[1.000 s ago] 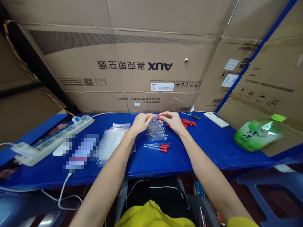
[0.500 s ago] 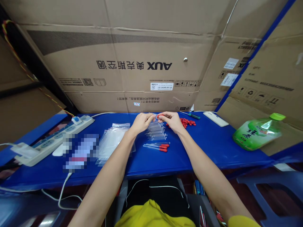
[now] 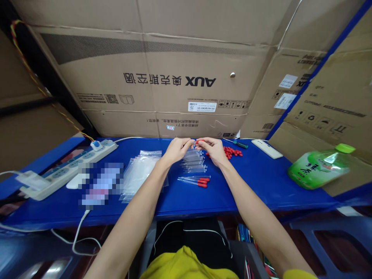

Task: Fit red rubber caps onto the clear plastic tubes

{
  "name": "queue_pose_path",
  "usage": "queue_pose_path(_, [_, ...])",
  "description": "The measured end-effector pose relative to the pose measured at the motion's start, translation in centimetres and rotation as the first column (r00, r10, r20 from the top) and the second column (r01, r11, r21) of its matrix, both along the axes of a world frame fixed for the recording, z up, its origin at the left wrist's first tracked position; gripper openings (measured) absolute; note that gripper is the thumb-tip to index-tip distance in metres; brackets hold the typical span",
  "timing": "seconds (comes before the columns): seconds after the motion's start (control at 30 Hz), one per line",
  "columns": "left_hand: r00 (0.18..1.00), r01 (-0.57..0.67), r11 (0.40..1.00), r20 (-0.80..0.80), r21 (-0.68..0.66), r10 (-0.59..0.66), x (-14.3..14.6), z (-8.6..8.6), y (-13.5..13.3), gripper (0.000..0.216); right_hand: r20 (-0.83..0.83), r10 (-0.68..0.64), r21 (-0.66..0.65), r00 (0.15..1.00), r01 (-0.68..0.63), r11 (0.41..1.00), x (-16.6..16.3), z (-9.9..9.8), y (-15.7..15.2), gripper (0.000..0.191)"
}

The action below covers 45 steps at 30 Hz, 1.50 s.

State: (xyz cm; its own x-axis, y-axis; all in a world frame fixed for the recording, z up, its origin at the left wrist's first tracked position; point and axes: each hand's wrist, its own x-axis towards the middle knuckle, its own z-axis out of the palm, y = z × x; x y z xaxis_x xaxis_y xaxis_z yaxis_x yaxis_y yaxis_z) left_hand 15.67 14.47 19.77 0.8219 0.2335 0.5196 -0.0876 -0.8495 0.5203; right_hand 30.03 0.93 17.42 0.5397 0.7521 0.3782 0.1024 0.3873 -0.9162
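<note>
My left hand (image 3: pixel 178 150) is closed, its thumb and fingers pinched on the end of a clear dropper tube that is mostly hidden. Facing it, my right hand (image 3: pixel 214 150) pinches a red rubber bulb (image 3: pixel 199 142) against the tube's end. Just below the hands lies a row of clear dropper tubes (image 3: pixel 194 161). Nearer to me are a few droppers (image 3: pixel 193 180) with red bulbs fitted, tips pointing left. Loose red bulbs (image 3: pixel 231 152) are heaped to the right of my right hand.
Clear plastic bags (image 3: pixel 139 176) lie stacked left of the tubes. Further left are a blurred-out phone (image 3: pixel 103 184) on a cable and a white power strip (image 3: pixel 72 166). A screwdriver (image 3: pixel 240 144), a white flat device (image 3: pixel 266 148) and a green bottle (image 3: pixel 318 167) are on the right. Cardboard (image 3: pixel 174 50) walls the back.
The view has shifted slightly, so everything sits a little further right. Both hands stay together over the tubes, still pinching the tube and the red bulb.
</note>
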Motion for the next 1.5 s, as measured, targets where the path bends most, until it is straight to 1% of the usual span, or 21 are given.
queue_pose_path(0.13, [1.000, 0.013, 1.000, 0.014, -0.017, -0.013, 0.1, -0.1, 0.0, 0.050, 0.003, -0.020, -0.014, 1.000, 0.020, 1.000, -0.2, 0.0, 0.0, 0.041])
queue_pose_path(0.23, [0.999, 0.025, 0.998, 0.021, -0.056, -0.024, 0.3, -0.3, -0.1, 0.050, 0.012, -0.025, 0.006, 1.000, 0.025, 1.000, -0.4, 0.0, 0.1, 0.040])
queue_pose_path(0.33, [0.999, 0.043, 0.995, 0.034, -0.085, -0.040, 0.4, -0.3, -0.3, 0.050, 0.042, -0.030, 0.010, 0.999, 0.029, 1.000, -0.5, 0.1, 0.2, 0.039])
queue_pose_path(0.47, [0.998, 0.035, 0.994, 0.048, -0.105, -0.030, 0.5, -0.4, -0.4, 0.051, 0.081, -0.047, -0.002, 0.996, 0.047, 0.999, -0.4, 0.2, 0.3, 0.043])
queue_pose_path(0.57, [0.999, -0.001, 0.998, 0.045, -0.055, 0.004, 0.4, -0.4, -0.1, 0.051, 0.073, -0.032, -0.014, 0.997, 0.033, 0.999, -0.1, 0.3, 0.1, 0.047])
queue_pose_path(0.67, [0.999, -0.035, 0.999, 0.019, 0.013, 0.035, 0.2, -0.4, 0.1, 0.048, 0.073, -0.022, -0.034, 0.997, 0.024, 0.999, 0.3, 0.5, -0.3, 0.047])
queue_pose_path(0.73, [0.999, -0.041, 0.999, 0.004, 0.014, 0.041, 0.1, -0.4, 0.2, 0.046, 0.081, -0.025, -0.045, 0.996, 0.029, 0.999, 0.6, 0.6, -0.5, 0.044])
queue_pose_path(0.8, [0.999, -0.032, 0.999, -0.013, -0.021, 0.032, 0.0, -0.3, 0.1, 0.046, 0.086, -0.023, -0.055, 0.996, 0.028, 0.998, 0.9, 0.7, -0.7, 0.043])
queue_pose_path(0.87, [1.000, 0.001, 0.997, -0.029, -0.076, -0.003, 0.0, -0.3, 0.1, 0.046, 0.090, -0.006, -0.061, 0.996, 0.011, 0.998, 1.0, 0.7, -0.8, 0.044])
queue_pose_path(0.93, [0.999, 0.039, 0.991, -0.025, -0.125, -0.042, 0.0, -0.3, 0.2, 0.047, 0.101, 0.026, -0.067, 0.995, -0.019, 0.998, 1.1, 0.7, -0.9, 0.045])
queue_pose_path(1.03, [0.998, 0.066, 0.985, -0.007, -0.161, -0.068, 0.1, -0.3, 0.3, 0.046, 0.140, 0.048, -0.072, 0.989, -0.038, 0.997, 1.2, 0.7, -1.0, 0.042])
queue_pose_path(1.2, [0.994, 0.094, 0.976, -0.039, -0.197, -0.103, 0.0, -0.1, 0.1, 0.045, 0.202, 0.001, -0.029, 0.979, 0.005, 1.000, 0.9, 0.8, -1.1, 0.035])
queue_pose_path(1.5, [0.991, 0.115, 0.963, -0.039, -0.242, -0.128, -0.1, 0.2, -0.1, 0.044, 0.204, -0.092, 0.024, 0.975, 0.089, 0.996, 0.0, 0.7, -0.8, 0.034])
